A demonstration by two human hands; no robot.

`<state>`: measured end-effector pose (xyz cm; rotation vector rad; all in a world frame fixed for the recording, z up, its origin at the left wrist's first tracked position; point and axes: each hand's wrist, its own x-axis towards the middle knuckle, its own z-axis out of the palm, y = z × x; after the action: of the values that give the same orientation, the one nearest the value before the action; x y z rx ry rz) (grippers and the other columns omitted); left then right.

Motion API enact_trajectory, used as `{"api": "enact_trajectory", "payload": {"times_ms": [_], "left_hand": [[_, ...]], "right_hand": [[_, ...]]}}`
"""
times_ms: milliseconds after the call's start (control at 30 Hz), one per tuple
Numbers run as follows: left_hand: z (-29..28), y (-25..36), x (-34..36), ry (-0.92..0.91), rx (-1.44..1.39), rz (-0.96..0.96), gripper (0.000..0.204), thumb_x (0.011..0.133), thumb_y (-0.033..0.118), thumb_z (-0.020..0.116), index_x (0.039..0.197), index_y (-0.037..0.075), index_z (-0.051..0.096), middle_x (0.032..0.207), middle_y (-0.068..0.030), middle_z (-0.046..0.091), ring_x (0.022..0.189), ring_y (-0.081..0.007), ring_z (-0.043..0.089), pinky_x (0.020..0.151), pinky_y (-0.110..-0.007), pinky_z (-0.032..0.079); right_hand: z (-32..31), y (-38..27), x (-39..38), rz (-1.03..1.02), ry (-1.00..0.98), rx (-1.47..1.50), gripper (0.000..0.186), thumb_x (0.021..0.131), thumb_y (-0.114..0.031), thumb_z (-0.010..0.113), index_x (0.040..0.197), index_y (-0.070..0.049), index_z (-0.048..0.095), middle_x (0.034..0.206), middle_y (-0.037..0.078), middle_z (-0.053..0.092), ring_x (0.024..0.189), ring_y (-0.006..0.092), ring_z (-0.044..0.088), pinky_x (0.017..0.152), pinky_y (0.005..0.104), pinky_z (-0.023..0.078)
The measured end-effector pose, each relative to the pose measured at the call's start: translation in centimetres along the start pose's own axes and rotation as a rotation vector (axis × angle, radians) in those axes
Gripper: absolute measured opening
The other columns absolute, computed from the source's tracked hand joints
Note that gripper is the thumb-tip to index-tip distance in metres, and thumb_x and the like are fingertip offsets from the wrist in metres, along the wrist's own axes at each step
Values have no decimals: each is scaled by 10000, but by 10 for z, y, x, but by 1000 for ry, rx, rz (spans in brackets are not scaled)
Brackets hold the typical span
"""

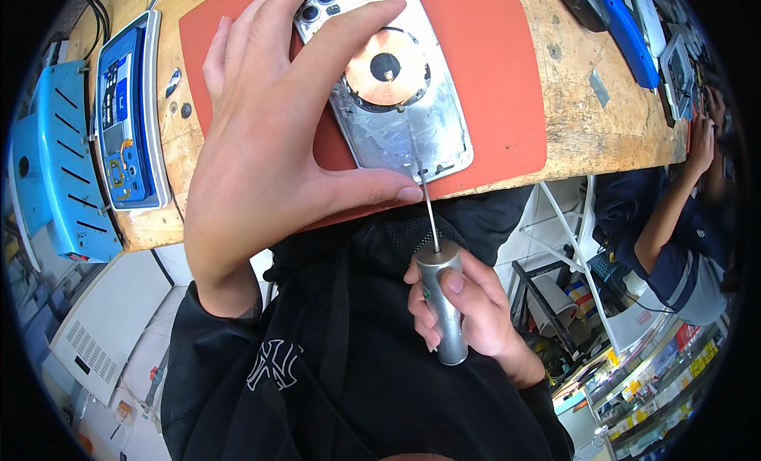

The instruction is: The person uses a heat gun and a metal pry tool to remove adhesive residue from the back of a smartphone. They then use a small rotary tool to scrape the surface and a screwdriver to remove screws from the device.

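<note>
An opened phone back housing (412, 120), silver with a round copper coil, lies on a red mat (491, 72). My left hand (269, 136) spans the housing, fingers on its top corner and thumb at its lower edge. My right hand (468, 310) grips a silver cylindrical screwdriver (444, 298). Its thin shaft reaches up to the housing, with the tip near the coil's lower rim.
The mat lies on a worn wooden bench (571, 80). A blue and white device (127, 112) sits at the left, with a blue stool (55, 160) beyond it. Blue-handled tools (626, 29) lie at the upper right. Another person's arm (674, 199) is at the right.
</note>
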<state>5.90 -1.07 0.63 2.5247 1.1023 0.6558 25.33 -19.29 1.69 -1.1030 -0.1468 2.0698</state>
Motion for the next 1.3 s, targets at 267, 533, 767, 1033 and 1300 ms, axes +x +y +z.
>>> {"api": "enact_trajectory", "payload": {"times_ms": [267, 533, 767, 1033, 1300], "left_hand": [[2, 0, 0, 13, -8, -3, 1066, 681, 565, 960, 1573, 170, 530, 1655, -267, 368, 1544, -470, 339, 1234, -592, 272], [2, -1, -1, 16, -12, -1, 1057, 675, 557, 963, 1564, 172, 541, 1652, -260, 379, 1538, -466, 351, 1231, -586, 280], [2, -1, -1, 19, -11, -3, 1050, 669, 549, 965, 1557, 174, 550, 1650, -254, 389, 1533, -461, 361, 1228, -581, 287], [3, 0, -1, 21, -16, -5, 1041, 662, 541, 968, 1548, 175, 561, 1647, -247, 400, 1527, -457, 373, 1225, -575, 295], [4, 0, -1, 26, -16, -3, 1033, 655, 533, 971, 1539, 177, 573, 1644, -239, 411, 1520, -452, 385, 1222, -569, 303]], "right_hand": [[-1, -4, 5, 14, -36, -8, 392, 1144, -361, 556, 1292, 1, 562, 807, 72, 599, 587, 122, 562, 552, 272, 483], [0, -5, 7, -10, -39, -53, 389, 1146, -357, 548, 1292, 3, 563, 805, 75, 603, 583, 120, 564, 546, 268, 479], [1, -6, 10, -10, -37, -50, 386, 1149, -352, 542, 1291, 7, 560, 804, 76, 602, 580, 119, 560, 547, 265, 476], [3, -3, 11, -45, -30, -48, 384, 1154, -352, 534, 1289, 6, 552, 804, 75, 595, 596, 119, 561, 555, 263, 477], [3, 3, 13, -91, -20, -44, 370, 1156, -343, 522, 1283, 3, 547, 797, 75, 588, 591, 122, 563, 559, 264, 474]]}}
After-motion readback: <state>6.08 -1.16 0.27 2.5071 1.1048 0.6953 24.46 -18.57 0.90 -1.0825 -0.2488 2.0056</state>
